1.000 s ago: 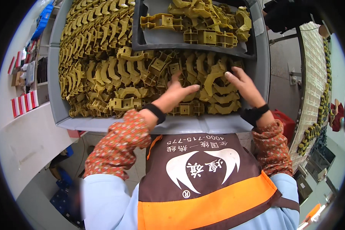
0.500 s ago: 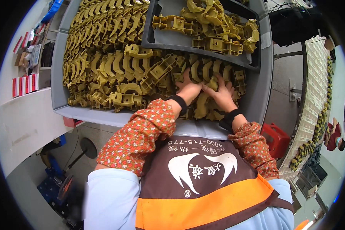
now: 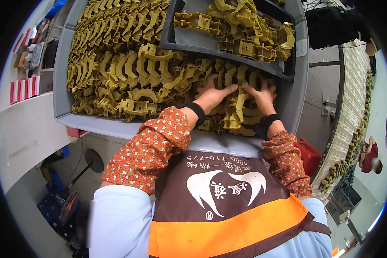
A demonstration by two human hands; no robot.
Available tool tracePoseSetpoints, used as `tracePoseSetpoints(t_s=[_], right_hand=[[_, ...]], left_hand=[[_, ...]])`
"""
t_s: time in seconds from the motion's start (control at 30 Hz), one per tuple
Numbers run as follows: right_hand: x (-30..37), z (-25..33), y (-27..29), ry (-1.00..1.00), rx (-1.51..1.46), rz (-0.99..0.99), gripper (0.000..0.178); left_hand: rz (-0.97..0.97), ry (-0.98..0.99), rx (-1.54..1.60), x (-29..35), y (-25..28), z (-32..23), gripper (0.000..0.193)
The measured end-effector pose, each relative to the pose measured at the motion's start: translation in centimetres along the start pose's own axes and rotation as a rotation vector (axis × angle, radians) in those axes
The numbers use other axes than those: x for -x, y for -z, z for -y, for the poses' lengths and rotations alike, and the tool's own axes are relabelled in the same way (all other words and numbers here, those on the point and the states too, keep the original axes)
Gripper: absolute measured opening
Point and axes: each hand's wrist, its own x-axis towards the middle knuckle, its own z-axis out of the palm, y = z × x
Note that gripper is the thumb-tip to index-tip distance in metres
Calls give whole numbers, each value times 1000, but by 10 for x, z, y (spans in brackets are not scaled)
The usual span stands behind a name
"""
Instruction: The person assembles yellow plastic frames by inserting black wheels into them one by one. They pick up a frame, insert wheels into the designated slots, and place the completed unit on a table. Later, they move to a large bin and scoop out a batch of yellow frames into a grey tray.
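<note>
Olive-yellow molded brackets [image 3: 148, 71] stand packed in rows inside a grey bin [image 3: 62, 86]. My left hand [image 3: 211, 96] rests among the brackets at the bin's near side, fingers spread and thumb stretched toward the right. Opposite it, my right hand [image 3: 263, 98] has its thumb pointing left and its other fingers apart, tips partly hidden by the brackets. Between the two thumbs runs a short row of upright brackets. One loose bracket [image 3: 235, 109] leans toward me just below the thumbs, and neither hand is visibly wrapped round it.
A black tray [image 3: 170, 36] with a loose heap of brackets lies over the bin's far right part. A red stool [image 3: 308, 157] stands beyond the bin's right side. At the far right another person [image 3: 370, 157] is by a long line of brackets.
My hands have moved apart, the right one farther right. The bracket piece by my right thumb is no longer under that hand, and a bracket now leans between my hands.
</note>
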Motion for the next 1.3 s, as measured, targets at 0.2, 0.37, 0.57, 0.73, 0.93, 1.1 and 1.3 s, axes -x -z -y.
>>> tracePoseSetpoints(t_s=[0.2, 0.37, 0.57, 0.73, 0.93, 1.1, 1.3], right_hand=[[-22, -9, -14, 32, -43, 67, 121], [-4, 16, -14, 4, -116, 1, 126], [26, 46, 3, -20, 81, 45, 113], [18, 32, -1, 80, -78, 84, 108], [-35, 26, -37, 53, -172, 239, 104], [-22, 18, -35, 124, -208, 210, 88], [14, 51, 13, 109, -223, 334, 85]], left_hand=[[-59, 49, -205, -12, -19, -1, 139], [-105, 60, 114, -16, -35, -3, 121], [61, 103, 423, 17, -40, 6, 119], [-70, 77, 205, 8, -16, 14, 120], [-193, 107, 182, -25, -31, 34, 109], [-231, 158, 192, -13, -36, 22, 99], [-125, 94, 432, 14, -32, 32, 86]])
